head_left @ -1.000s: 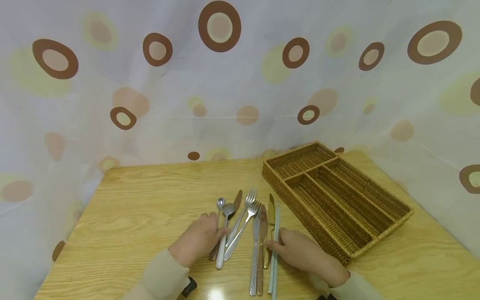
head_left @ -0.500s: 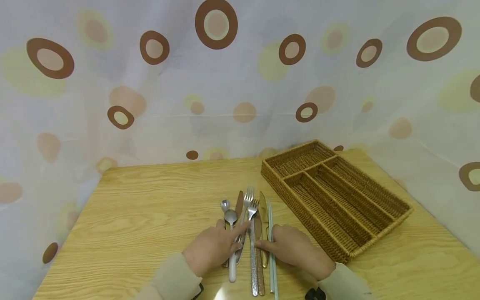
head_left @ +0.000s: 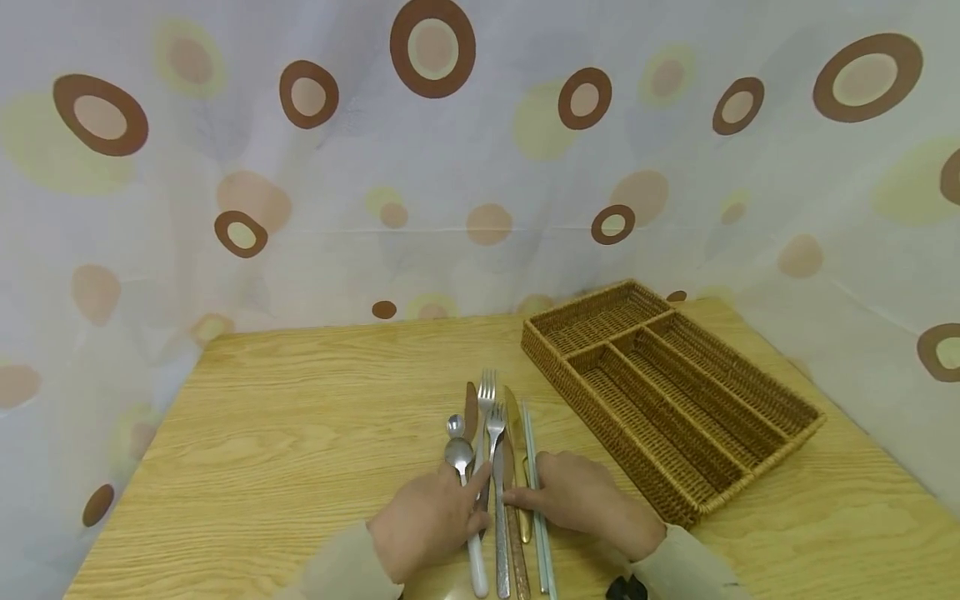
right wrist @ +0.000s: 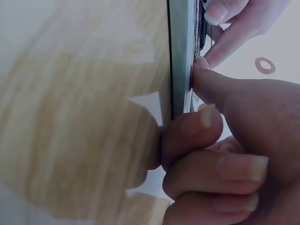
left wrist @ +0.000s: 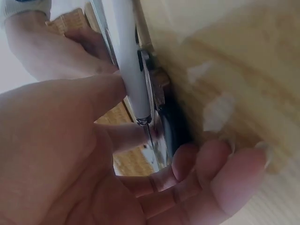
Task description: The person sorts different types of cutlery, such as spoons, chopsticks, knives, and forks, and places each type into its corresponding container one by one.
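A bundle of cutlery lies lengthwise on the table between my hands. My left hand (head_left: 429, 518) grips its left side, thumb against the white-handled spoon (head_left: 477, 571), index finger across the bundle and other fingers curled beside it. A small round-bowled spoon (head_left: 455, 426) lies just beyond. Two silver forks (head_left: 487, 390) and a brown-bladed knife (head_left: 471, 407) point away from me. My right hand (head_left: 588, 504) holds the right side, fingers curled against the pale blue chopsticks (head_left: 543, 550) and thumb over the knives. A gold knife (head_left: 513, 412) lies beside the chopsticks. Some pieces are partly hidden.
A wicker tray (head_left: 600, 421) with several compartments stands to the right, close to my right hand. The wooden table (head_left: 300, 417) extends to the left. A dotted curtain (head_left: 435, 167) hangs behind and along the sides.
My left hand has moved right and nearer the right hand, which has shifted slightly left. The spread cutlery has drawn into a narrower, straighter bundle. The white-handled spoon has slid toward me.
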Demonstrator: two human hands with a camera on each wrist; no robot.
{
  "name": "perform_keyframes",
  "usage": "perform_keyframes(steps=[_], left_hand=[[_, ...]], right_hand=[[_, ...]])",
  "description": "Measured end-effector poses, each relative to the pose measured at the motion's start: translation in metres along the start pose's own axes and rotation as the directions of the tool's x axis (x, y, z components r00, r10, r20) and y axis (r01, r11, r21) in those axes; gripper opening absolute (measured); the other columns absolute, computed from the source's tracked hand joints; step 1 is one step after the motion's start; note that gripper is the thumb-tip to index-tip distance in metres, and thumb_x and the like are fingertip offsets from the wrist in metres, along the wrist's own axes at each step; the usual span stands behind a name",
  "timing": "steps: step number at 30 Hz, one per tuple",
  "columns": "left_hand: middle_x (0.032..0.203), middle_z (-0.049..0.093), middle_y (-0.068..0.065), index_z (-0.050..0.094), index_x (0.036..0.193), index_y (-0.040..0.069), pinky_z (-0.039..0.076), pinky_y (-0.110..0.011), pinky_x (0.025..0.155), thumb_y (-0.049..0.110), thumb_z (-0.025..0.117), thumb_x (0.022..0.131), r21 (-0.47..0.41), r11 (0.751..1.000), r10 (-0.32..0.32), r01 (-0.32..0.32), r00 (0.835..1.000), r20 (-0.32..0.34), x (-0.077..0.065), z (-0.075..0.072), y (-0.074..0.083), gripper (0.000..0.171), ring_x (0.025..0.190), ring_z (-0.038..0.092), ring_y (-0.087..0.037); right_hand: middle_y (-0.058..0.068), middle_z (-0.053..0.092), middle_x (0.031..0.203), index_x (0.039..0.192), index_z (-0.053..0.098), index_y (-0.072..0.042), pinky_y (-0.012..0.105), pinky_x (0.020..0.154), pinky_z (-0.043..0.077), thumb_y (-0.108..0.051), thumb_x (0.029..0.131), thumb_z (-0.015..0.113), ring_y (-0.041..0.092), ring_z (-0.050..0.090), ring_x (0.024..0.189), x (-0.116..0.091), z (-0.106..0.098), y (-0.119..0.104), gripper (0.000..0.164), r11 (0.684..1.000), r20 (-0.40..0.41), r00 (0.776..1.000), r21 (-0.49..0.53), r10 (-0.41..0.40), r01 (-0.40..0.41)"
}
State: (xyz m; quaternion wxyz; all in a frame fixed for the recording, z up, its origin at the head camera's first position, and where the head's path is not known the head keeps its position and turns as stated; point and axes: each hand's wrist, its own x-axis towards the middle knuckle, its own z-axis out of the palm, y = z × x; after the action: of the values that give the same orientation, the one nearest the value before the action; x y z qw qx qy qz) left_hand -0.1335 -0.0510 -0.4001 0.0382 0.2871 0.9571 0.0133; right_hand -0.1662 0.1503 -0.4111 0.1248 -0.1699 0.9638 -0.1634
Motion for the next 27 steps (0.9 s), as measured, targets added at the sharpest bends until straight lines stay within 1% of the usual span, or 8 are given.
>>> perform_keyframes(steps=[4, 7, 11, 15, 18, 20, 24, 27], left_hand=[[0.085, 0.060, -0.015, 0.038, 0.135, 0.010, 0.049, -0.027, 0.045, 0.054, 0.052, 0.087, 0.019, 1.000, 0.011, -0.011, 1.000, -0.015, -0.006, 0.002, 0.006, 0.067, 0.067, 0.058, -0.018], [0.084, 0.062, -0.014, 0.040, 0.134, 0.007, 0.049, -0.025, 0.046, 0.056, 0.052, 0.086, 0.016, 1.000, 0.015, -0.015, 1.000, -0.005, -0.012, 0.002, 0.010, 0.070, 0.071, 0.058, -0.016], [0.078, 0.060, -0.010, 0.042, 0.134, 0.007, 0.046, -0.021, 0.045, 0.060, 0.051, 0.084, 0.006, 1.000, 0.019, -0.019, 1.000, 0.018, -0.018, 0.001, 0.014, 0.073, 0.060, 0.051, -0.010], [0.089, 0.063, -0.013, 0.042, 0.134, 0.006, 0.043, -0.017, 0.043, 0.060, 0.052, 0.083, -0.025, 0.999, 0.025, -0.023, 0.998, 0.063, -0.024, 0.001, 0.017, 0.075, 0.056, 0.048, -0.008], [0.097, 0.063, -0.017, 0.042, 0.133, 0.006, 0.044, -0.018, 0.042, 0.060, 0.053, 0.082, -0.070, 0.997, 0.017, -0.011, 0.996, 0.092, -0.027, 0.001, 0.018, 0.076, 0.056, 0.049, -0.008], [0.092, 0.063, -0.017, 0.042, 0.134, 0.007, 0.041, -0.018, 0.040, 0.061, 0.054, 0.081, -0.082, 0.997, 0.016, -0.008, 0.995, 0.098, -0.030, 0.002, 0.019, 0.077, 0.054, 0.046, -0.007], [0.074, 0.058, -0.008, 0.042, 0.134, 0.009, 0.036, -0.016, 0.036, 0.064, 0.051, 0.080, -0.076, 0.997, 0.026, -0.019, 0.996, 0.087, -0.037, 0.005, 0.020, 0.078, 0.049, 0.040, -0.006], [0.069, 0.053, -0.004, 0.042, 0.134, 0.009, 0.034, -0.015, 0.036, 0.065, 0.050, 0.080, -0.095, 0.995, 0.026, -0.017, 0.996, 0.088, -0.040, 0.007, 0.021, 0.078, 0.047, 0.037, -0.005]], right_hand=[[-0.002, 0.047, 0.053, 0.066, 0.049, -0.014, 0.027, 0.037, 0.033, -0.063, 0.079, 0.057, 0.011, 0.040, 0.045, -0.001, 0.001, -0.001, 0.052, 1.000, 0.010, 1.000, -0.010, 0.003, -0.003], [-0.002, 0.048, 0.055, 0.068, 0.050, -0.014, 0.028, 0.038, 0.036, -0.065, 0.078, 0.057, 0.012, 0.041, 0.046, -0.004, 0.002, -0.002, 0.052, 1.000, 0.012, 1.000, -0.010, -0.013, 0.013], [-0.002, 0.048, 0.055, 0.069, 0.049, -0.014, 0.030, 0.038, 0.037, -0.066, 0.077, 0.057, 0.012, 0.041, 0.047, -0.011, 0.003, -0.004, 0.054, 0.999, 0.004, 0.999, -0.008, -0.040, 0.040], [-0.003, 0.048, 0.056, 0.069, 0.050, -0.014, 0.030, 0.038, 0.036, -0.067, 0.076, 0.057, 0.012, 0.041, 0.046, -0.016, 0.004, -0.006, 0.055, 0.998, 0.002, 0.998, -0.008, -0.058, 0.058], [-0.004, 0.048, 0.056, 0.070, 0.050, -0.014, 0.029, 0.037, 0.037, -0.068, 0.076, 0.056, 0.011, 0.041, 0.046, -0.021, 0.006, -0.007, 0.055, 0.997, 0.006, 0.997, -0.004, -0.075, 0.075], [-0.005, 0.048, 0.056, 0.071, 0.050, -0.014, 0.029, 0.037, 0.036, -0.069, 0.075, 0.056, 0.011, 0.042, 0.046, -0.024, 0.006, -0.008, 0.056, 0.997, 0.010, 0.997, -0.001, -0.083, 0.083], [-0.005, 0.048, 0.057, 0.073, 0.052, -0.014, 0.029, 0.037, 0.036, -0.070, 0.075, 0.055, 0.010, 0.042, 0.046, -0.030, 0.008, -0.009, 0.056, 0.996, 0.024, 0.996, 0.002, -0.088, 0.088], [-0.006, 0.047, 0.058, 0.074, 0.053, -0.013, 0.029, 0.038, 0.036, -0.071, 0.075, 0.054, 0.010, 0.041, 0.047, -0.035, 0.008, -0.010, 0.058, 0.995, 0.029, 0.995, -0.011, -0.094, 0.095]])
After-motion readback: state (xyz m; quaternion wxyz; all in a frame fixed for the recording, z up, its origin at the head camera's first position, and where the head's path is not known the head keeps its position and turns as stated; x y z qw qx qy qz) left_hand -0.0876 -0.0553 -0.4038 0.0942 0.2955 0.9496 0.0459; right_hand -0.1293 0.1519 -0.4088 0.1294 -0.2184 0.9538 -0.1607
